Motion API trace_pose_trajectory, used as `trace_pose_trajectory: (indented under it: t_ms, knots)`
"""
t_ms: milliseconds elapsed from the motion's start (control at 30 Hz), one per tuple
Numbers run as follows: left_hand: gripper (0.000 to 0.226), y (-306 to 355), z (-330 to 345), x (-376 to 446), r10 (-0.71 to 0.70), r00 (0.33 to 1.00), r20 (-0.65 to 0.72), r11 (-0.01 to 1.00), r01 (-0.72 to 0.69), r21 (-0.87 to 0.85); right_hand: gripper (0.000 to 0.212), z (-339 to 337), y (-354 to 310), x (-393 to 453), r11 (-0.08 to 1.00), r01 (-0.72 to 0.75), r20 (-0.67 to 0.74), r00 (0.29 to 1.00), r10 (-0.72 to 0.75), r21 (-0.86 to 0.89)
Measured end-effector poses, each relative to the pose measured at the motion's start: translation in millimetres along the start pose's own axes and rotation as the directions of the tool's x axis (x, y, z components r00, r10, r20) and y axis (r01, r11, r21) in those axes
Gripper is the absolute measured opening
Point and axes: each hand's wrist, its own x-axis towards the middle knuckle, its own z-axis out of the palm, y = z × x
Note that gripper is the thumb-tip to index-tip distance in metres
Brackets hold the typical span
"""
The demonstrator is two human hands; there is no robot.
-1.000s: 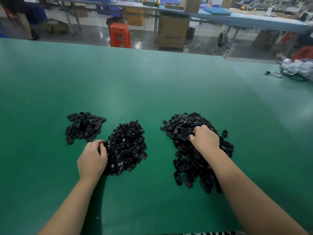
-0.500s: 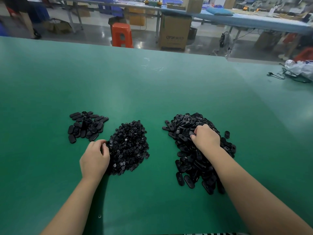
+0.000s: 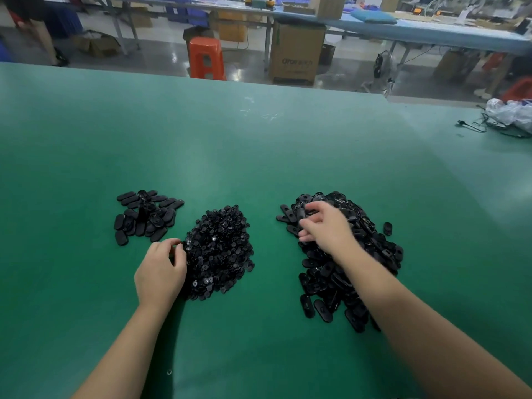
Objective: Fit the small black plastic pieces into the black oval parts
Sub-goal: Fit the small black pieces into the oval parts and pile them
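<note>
Head view shows our left hand (image 3: 160, 274) curled at the near-left edge of the heap of small round black plastic pieces (image 3: 220, 251), fingertips pinching into it; whether a piece is held, we cannot tell. Our right hand (image 3: 325, 226), blurred, reaches with loosely spread fingers onto the large pile of black oval plastic parts (image 3: 345, 260) right of that heap. Left of the heap lies a small cluster of oval parts (image 3: 145, 216), probably finished ones. Judging by the piles on the green table (image 3: 259, 156), most work remains.
</note>
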Motion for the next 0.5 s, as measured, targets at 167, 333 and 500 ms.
trace_pose_trajectory:
  t_ms: [167,333,500]
  knots:
    - [0.018,-0.9,0.3,-1.4,-0.006,1.0,0.0,1.0,0.006,-0.004,0.035,60.1,13.3,-27.4,0.98,-0.042,0.09,0.996,0.025,0.196]
    - [0.018,0.9,-1.1,-0.6,-0.002,1.0,0.005,1.0,0.002,-0.006,0.01,97.8,37.4,-42.8,0.947,-0.023,0.023,1.0,0.017,0.321]
    - [0.018,2.2,-1.3,-1.1,-0.006,1.0,-0.003,1.0,0.006,-0.027,0.015,113.8,48.2,-44.9,0.981,0.049,-0.072,0.997,-0.036,0.189]
